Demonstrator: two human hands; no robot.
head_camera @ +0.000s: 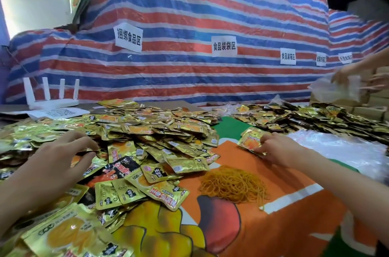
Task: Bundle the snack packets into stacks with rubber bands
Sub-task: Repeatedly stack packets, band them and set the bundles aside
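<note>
Left hand (61, 151): fingers curled, thumb and forefinger pinching into the heap of gold snack packets (157, 130) that covers the left of the tabletop (284, 204). Centre: loose mound of orange rubber bands (233, 183), just beside the heap. Right hand (273, 148): gripping a small stack of packets (249, 141), low over the tabletop, apart from the heap.

Striped tarp (189, 4) w/ paper signs (128, 37) at back; white router (52, 96) far left; fruit-print cloth (273, 225) underneath.
</note>
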